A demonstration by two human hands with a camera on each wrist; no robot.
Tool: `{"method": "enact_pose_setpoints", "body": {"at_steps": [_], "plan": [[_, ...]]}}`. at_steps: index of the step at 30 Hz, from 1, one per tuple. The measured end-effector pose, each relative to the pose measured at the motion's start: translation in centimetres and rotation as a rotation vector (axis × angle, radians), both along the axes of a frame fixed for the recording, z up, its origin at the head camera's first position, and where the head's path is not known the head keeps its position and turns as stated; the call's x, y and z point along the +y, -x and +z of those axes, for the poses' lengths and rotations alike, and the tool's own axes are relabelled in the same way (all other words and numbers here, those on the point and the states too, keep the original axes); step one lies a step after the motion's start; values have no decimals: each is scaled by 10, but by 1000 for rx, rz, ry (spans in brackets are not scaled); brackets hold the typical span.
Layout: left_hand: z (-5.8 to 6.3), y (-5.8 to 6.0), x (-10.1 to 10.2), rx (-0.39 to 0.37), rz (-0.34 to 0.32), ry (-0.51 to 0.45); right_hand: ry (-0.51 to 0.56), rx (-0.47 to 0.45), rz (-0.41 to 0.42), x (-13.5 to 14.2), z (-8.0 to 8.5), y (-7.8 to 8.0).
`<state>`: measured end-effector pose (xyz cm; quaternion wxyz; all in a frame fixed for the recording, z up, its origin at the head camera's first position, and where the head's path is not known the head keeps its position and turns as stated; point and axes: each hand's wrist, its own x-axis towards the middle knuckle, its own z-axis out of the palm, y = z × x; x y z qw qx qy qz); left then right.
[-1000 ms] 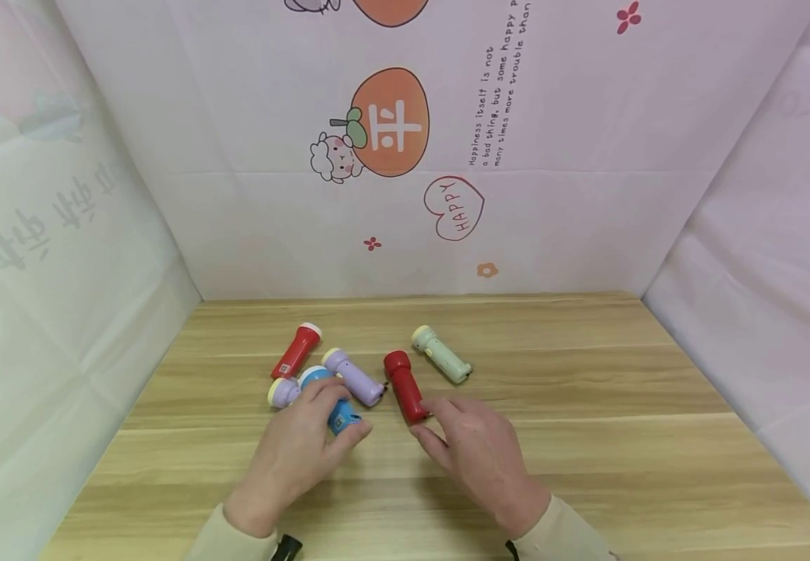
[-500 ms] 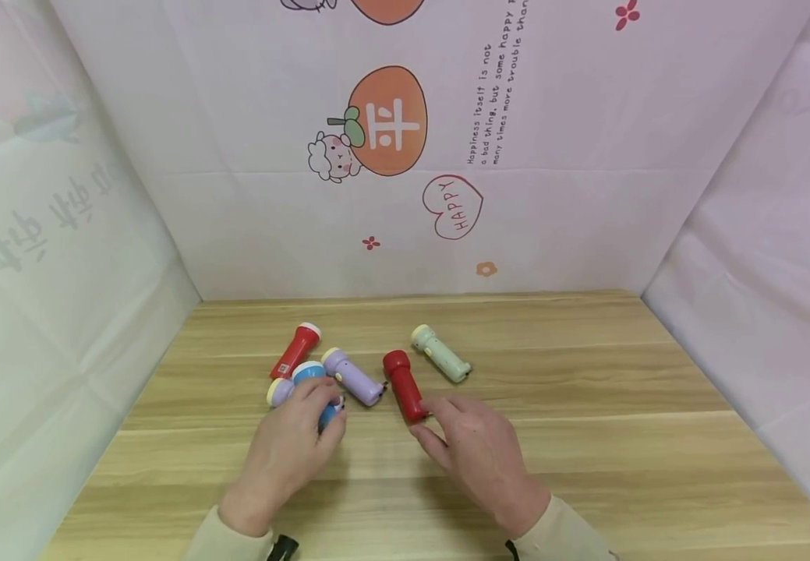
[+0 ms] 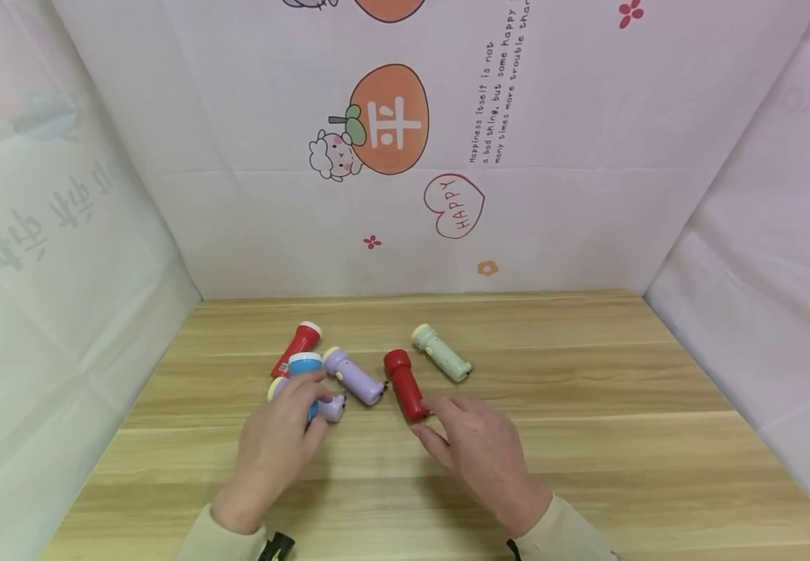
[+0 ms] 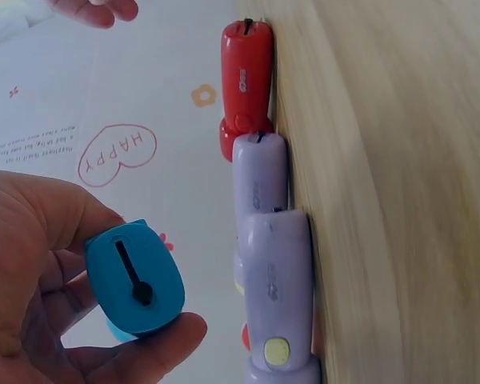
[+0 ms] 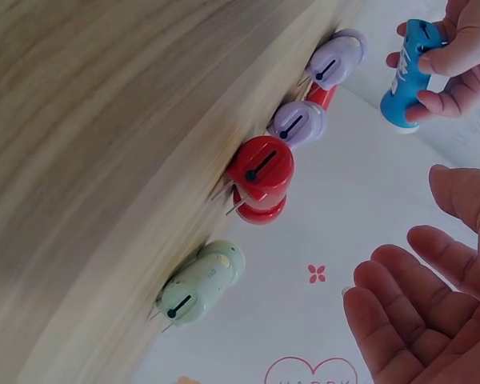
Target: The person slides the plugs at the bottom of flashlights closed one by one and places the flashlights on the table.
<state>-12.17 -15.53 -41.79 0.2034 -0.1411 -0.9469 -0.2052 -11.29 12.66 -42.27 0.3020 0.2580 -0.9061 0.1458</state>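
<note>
A blue flashlight (image 3: 305,363) with a white-rimmed head is gripped in my left hand (image 3: 274,448), fingers and thumb around its body. It is held up off the table, as the right wrist view shows. Beneath it lies a purple flashlight (image 3: 333,408), partly covered by the hand. To its right rest a second purple flashlight (image 3: 355,377) and a red flashlight (image 3: 405,387). My right hand (image 3: 478,444) holds nothing; its fingers are relaxed, overlapping the red flashlight's tail in the head view but apart from it in the right wrist view.
A red flashlight with a white rim (image 3: 297,347) lies behind the blue one. Farther right is a pale green flashlight (image 3: 443,356). Thin metal prongs show at the tails of the red and green ones. Printed white cloth (image 3: 559,234) walls in the wooden table (image 3: 587,374).
My left hand has drawn the blue flashlight leftward, turning its head end more upright and uncovering the tail of the purple flashlight beneath. My right hand stays in place.
</note>
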Motion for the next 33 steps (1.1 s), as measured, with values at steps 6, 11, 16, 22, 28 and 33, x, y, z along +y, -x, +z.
{"method": "enact_pose_setpoints", "body": {"at_steps": [6,11,16,22,28,33], "plan": [[1,1,-7,1,13,-5,-11,-32,-32,4,3,0],[4,3,-16,-25,45,-35,-52,-79,-81,7,5,1],[9,4,-26,-95,97,-59,-80,-115,-124,12,4,4],[13,4,-39,-153,173,-59,-113,-113,-165,18,4,7],[10,6,-53,-185,243,-38,-121,-148,-180,25,4,8],[6,10,-65,-171,294,-16,-134,-199,-208,30,4,7]]}}
